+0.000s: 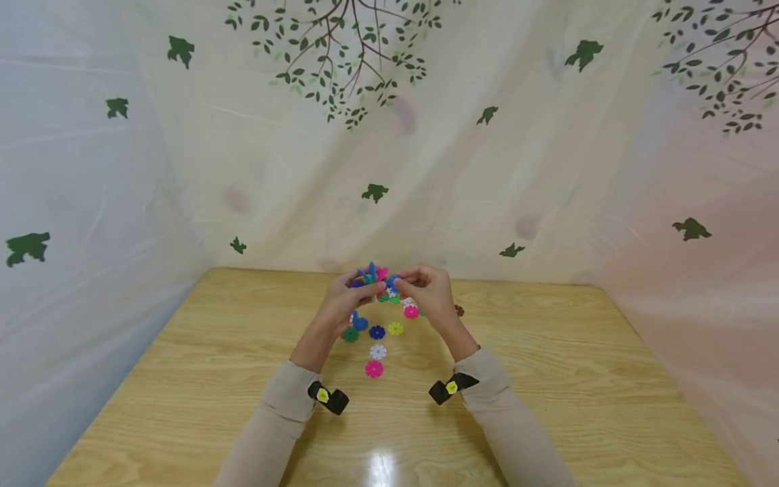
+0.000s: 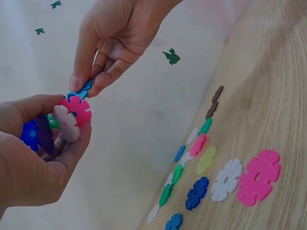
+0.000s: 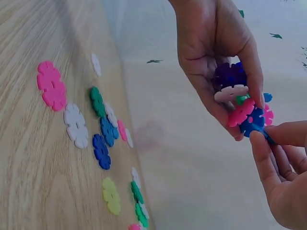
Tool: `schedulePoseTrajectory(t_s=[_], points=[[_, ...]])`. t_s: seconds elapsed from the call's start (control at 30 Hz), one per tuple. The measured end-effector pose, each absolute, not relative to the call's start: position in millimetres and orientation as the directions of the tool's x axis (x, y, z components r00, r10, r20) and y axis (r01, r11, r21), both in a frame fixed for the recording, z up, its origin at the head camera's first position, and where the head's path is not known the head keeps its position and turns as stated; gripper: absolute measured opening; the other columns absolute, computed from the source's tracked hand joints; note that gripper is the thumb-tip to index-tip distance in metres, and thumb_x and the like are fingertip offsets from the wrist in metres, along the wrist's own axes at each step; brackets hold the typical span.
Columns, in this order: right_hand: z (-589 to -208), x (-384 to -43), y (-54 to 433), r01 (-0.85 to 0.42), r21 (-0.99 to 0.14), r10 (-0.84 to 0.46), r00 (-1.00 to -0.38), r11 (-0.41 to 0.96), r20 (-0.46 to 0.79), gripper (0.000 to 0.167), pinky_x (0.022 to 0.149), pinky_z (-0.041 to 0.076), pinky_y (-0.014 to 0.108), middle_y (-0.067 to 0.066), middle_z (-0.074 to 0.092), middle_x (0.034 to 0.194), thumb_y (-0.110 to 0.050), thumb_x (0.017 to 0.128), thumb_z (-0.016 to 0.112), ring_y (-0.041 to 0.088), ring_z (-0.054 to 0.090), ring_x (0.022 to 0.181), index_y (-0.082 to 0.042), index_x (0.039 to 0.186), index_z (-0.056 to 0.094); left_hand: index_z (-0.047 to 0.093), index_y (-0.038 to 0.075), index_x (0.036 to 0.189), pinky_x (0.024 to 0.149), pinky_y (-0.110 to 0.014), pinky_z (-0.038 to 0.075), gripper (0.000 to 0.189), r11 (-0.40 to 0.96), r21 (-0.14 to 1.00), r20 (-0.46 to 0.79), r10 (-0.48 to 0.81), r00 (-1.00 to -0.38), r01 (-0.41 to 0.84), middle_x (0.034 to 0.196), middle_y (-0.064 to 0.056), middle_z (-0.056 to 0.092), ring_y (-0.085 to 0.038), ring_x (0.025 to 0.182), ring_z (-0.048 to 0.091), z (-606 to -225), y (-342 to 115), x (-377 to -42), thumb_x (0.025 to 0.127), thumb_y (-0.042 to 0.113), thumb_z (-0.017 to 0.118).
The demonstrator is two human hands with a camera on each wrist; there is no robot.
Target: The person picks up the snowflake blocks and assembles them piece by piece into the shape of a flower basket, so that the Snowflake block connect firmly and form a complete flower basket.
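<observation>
Up over the far part of the table, my left hand (image 1: 337,301) holds a cluster of interlocking flower-shaped plastic discs (image 2: 67,123), with purple, blue, white, green and pink pieces joined together. Its fingers and thumb curl round the cluster and hide part of it. My right hand (image 1: 431,292) pinches a blue flower disc (image 2: 83,89) between thumb and fingers. That disc meets the cluster beside a pink piece, as both wrist views show. Below the hands, loose discs lie flat on the table, among them a pink disc (image 1: 374,368) and a white disc (image 1: 378,352).
More loose discs spread over the wooden table (image 1: 243,392), including a yellow disc (image 3: 111,196), a dark blue disc (image 3: 101,151) and brown discs (image 2: 215,103) further right. A printed cloth curtain (image 1: 292,189) hangs behind the table's far edge and along both sides.
</observation>
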State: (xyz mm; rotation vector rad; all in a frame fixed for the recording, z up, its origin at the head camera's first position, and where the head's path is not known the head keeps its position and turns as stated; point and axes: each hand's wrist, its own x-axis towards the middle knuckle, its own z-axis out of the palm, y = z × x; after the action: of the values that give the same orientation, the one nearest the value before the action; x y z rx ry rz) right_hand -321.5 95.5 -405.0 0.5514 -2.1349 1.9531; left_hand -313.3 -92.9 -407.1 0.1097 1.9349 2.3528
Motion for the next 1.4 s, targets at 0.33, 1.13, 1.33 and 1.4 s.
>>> schedulePoseTrajectory(t_s=[0.33, 1.13, 1.33, 1.4], points=[[-404, -324, 100, -0.163, -0.987, -0.249, -0.956, 0.008, 0.156, 0.025, 0.081, 0.063, 0.037, 0.002, 0.075, 0.089, -0.005, 0.097, 0.068, 0.023, 0.074, 0.081, 0.013, 0.115, 0.065, 0.055, 0.0, 0.123, 0.086, -0.025, 0.059, 0.026, -0.339, 0.936, -0.046, 0.145, -0.988, -0.093, 0.084, 0.006, 0.064, -0.004, 0.07, 0.057, -409, -91, -318, 0.099, 0.002, 0.064], [-435, -367, 115, -0.449, -0.715, -0.727, -0.675, 0.536, -0.121, 0.026, 0.073, 0.054, 0.021, 0.019, 0.074, 0.099, 0.002, 0.087, 0.076, 0.008, 0.063, 0.08, 0.008, 0.112, 0.071, 0.054, 0.006, 0.116, 0.08, -0.025, 0.06, 0.02, -0.288, 0.941, -0.129, 0.172, -0.977, -0.175, 0.096, 0.002, 0.068, -0.01, 0.081, 0.069, -402, -110, -321, 0.098, 0.002, 0.063], [-441, -364, 109, -0.496, -0.661, -0.721, -0.686, 0.562, -0.097, 0.024, 0.069, 0.049, 0.019, 0.016, 0.072, 0.091, 0.003, 0.083, 0.08, 0.007, 0.056, 0.076, 0.007, 0.106, 0.073, 0.053, 0.006, 0.116, 0.079, -0.024, 0.06, 0.021, -0.267, 0.947, -0.136, 0.174, -0.975, -0.18, 0.095, 0.002, 0.066, -0.011, 0.081, 0.07, -402, -109, -320, 0.098, 0.003, 0.063], [-441, -363, 108, -0.5, -0.651, -0.716, -0.691, 0.571, -0.097, 0.022, 0.069, 0.048, 0.019, 0.015, 0.071, 0.09, 0.002, 0.083, 0.08, 0.007, 0.055, 0.075, 0.005, 0.104, 0.073, 0.053, 0.007, 0.116, 0.079, -0.024, 0.06, 0.021, -0.268, 0.947, -0.13, 0.179, -0.975, -0.176, 0.095, 0.002, 0.065, -0.011, 0.08, 0.069, -401, -109, -319, 0.098, 0.003, 0.064]])
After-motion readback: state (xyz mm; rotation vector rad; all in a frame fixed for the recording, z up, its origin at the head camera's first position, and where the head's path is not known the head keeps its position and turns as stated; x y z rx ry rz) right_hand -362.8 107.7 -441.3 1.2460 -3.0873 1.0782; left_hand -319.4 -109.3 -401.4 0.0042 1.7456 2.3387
